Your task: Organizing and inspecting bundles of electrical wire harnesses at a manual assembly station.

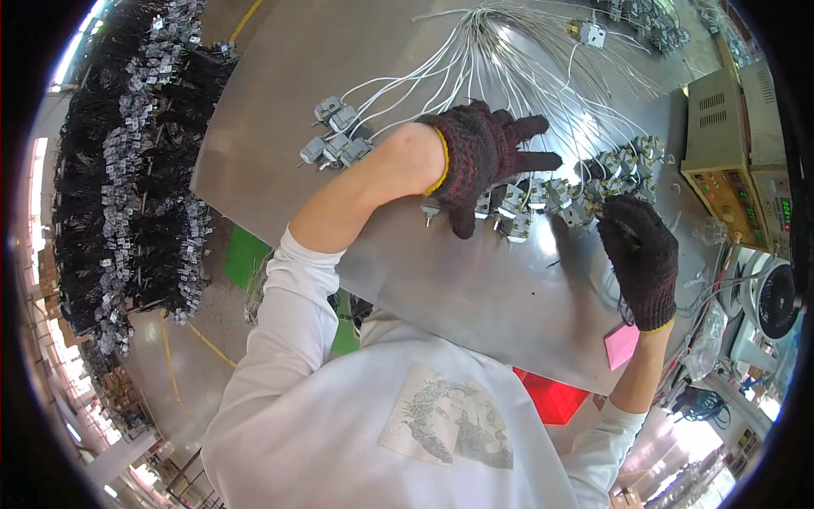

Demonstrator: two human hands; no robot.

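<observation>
On a metal table, left hand splayed over wired components, right hand curled, grip unclear

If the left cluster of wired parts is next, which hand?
Left, likely: the left hand, spread open, is nearer the left cluster; the right hand is farther off.

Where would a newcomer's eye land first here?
A fan of white wires spreads over the metal table, many leading to small metal parts. The dark-gloved left hand splays over both; the right hand is near the parts' right end. Dense black bundles crowd the picture's left side.
</observation>
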